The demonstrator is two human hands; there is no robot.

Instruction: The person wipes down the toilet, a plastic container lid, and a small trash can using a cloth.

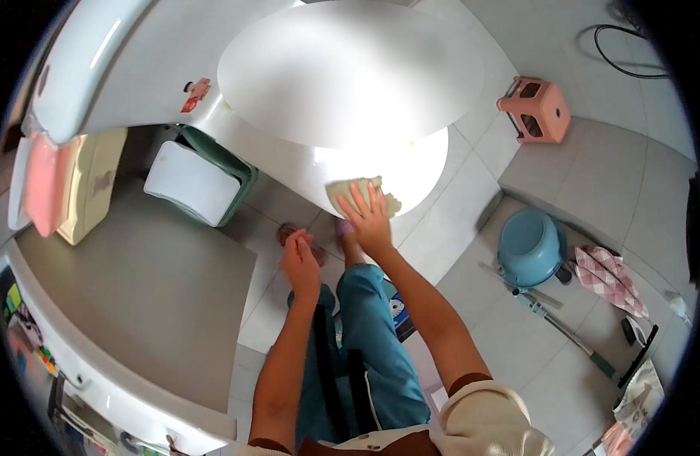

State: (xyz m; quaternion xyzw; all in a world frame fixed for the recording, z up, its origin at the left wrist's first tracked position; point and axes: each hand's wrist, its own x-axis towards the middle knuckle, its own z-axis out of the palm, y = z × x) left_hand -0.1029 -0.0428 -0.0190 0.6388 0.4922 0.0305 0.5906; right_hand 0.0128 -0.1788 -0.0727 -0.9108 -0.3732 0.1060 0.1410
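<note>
My right hand (369, 220) lies spread over a pale green cloth (342, 191), its fingers pressing the cloth against the near edge of a glossy white rounded surface (418, 171). A large white oval lid or panel (350, 72) stands behind the cloth, brightly lit. My left hand (300, 262) hangs to the left of the cloth, above the floor, with its fingers curled together. Whether anything small sits inside those fingers is hidden.
A green bin with a white lid (192, 182) stands at the left, beside a cream box (93, 182). At the right are a pink stool (544, 112), a blue basin (528, 247), a checked cloth (608, 277) and a long-handled tool (566, 330) on the floor.
</note>
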